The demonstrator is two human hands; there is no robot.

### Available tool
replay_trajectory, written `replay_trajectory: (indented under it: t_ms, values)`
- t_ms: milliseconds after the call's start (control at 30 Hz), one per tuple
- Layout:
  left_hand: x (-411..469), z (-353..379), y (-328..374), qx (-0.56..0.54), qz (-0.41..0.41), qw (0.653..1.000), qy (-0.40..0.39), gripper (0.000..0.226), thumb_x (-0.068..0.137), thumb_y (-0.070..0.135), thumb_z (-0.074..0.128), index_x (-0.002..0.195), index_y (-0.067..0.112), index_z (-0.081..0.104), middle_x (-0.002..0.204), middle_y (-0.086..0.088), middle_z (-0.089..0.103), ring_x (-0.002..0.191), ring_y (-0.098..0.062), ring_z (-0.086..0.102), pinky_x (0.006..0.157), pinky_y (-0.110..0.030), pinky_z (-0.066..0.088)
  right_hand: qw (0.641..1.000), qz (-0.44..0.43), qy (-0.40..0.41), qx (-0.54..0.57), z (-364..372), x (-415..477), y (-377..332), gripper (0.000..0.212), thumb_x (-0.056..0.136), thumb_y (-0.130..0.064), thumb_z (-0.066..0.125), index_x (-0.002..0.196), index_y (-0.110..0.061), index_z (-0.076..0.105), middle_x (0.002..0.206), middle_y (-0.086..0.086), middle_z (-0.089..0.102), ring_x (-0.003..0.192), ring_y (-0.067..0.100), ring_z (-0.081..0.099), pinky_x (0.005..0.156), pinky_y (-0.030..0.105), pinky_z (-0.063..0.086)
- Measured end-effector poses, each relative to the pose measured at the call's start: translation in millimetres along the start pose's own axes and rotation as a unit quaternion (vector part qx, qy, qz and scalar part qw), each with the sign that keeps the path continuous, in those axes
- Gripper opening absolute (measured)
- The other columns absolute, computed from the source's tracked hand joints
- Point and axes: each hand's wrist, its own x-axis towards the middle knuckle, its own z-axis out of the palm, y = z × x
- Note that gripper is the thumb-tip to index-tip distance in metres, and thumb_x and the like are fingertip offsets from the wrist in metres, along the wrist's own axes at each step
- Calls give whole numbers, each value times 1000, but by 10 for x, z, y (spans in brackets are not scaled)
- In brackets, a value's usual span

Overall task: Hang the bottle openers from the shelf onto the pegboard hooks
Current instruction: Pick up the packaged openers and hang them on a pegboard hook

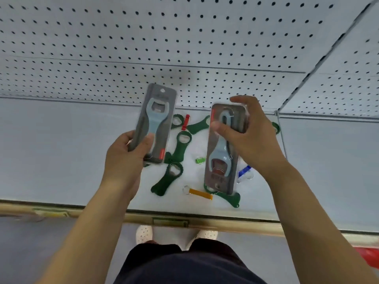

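Note:
My left hand (127,152) grips the lower part of a grey blister pack (158,111) holding a light-blue bottle opener, its hang hole pointing up toward the pegboard (143,37). My right hand (246,132) grips a second grey pack (221,160) with a light-blue opener, turned upside down, its opener head pointing toward me. Both packs are held above the white shelf (61,150). Several loose dark-green openers (167,181) lie on the shelf between and under the packs. No hooks show on the pegboard.
Small keyring openers lie among the green ones: red (186,121), bright green (200,160), blue (244,171), orange (200,194). A wire divider (282,136) bounds the shelf section on the right. The shelf's front edge rail (170,219) runs below; my feet stand under it.

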Motion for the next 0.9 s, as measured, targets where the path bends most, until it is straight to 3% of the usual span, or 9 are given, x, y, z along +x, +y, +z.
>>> replay_trajectory:
  t_ms: [67,167,233,333,400,500,567,733,900]
  values:
    - [-21,-229,39,-36,-11,999,-3,28,92,28,70,117,16,67,111,-6,75,96,-22,73,87,-38,58,999,-1,24,28,179,-50,-185,49,85,-41,78,123,-33,48,85,-8,70,70,2,69,59,20,57]
    - [-37,-640,93,-64,-11,998,-19,32,89,26,72,117,12,67,108,-7,77,91,-21,75,83,-36,57,998,26,47,24,554,-189,-397,42,85,-50,75,114,-27,56,85,4,72,78,25,71,70,48,60]
    - [-32,-944,148,-71,-10,997,-42,30,86,24,73,112,10,67,102,-6,79,87,-21,76,79,-33,57,996,50,63,32,848,-321,-547,38,86,-49,74,100,-17,60,84,17,68,77,36,67,68,53,57]
    - [36,-1482,214,-60,-17,995,-71,41,71,28,76,105,7,66,100,-13,78,90,-28,74,84,-38,58,986,88,113,86,1355,-543,-773,44,86,-41,75,91,-2,58,86,27,63,74,41,63,70,57,57]
    - [112,-1888,257,-61,-23,994,-83,46,66,27,76,105,5,65,104,-19,77,91,-32,73,89,-42,58,967,130,139,169,1750,-689,-934,33,83,-39,76,90,-9,65,87,19,71,81,34,71,78,57,59]
    - [247,-2478,272,-86,-27,992,-86,46,71,20,75,112,3,62,106,-19,77,91,-29,75,86,-37,59,925,191,161,286,2368,-839,-1099,24,83,-35,77,100,-19,72,95,3,77,92,24,73,90,47,60]
    - [279,-2807,259,-120,-30,989,-81,43,81,13,72,122,6,59,109,-14,77,98,-27,75,88,-37,58,877,242,166,379,2721,-932,-1187,28,86,-26,77,109,-13,69,99,5,74,89,18,71,84,40,62]
    - [205,-3457,174,-168,-17,986,-8,34,91,11,67,125,12,64,114,-5,77,106,-20,73,96,-38,53,786,307,84,530,3357,-1199,-1422,17,92,-13,70,107,-9,64,96,10,72,82,18,73,65,29,60]
    - [130,-3949,246,-256,-26,965,42,33,94,7,62,127,11,62,117,-10,75,109,-27,72,91,-42,60,840,279,-47,463,3746,-1301,-1752,35,90,0,67,120,-11,54,101,11,66,81,20,75,80,44,62]
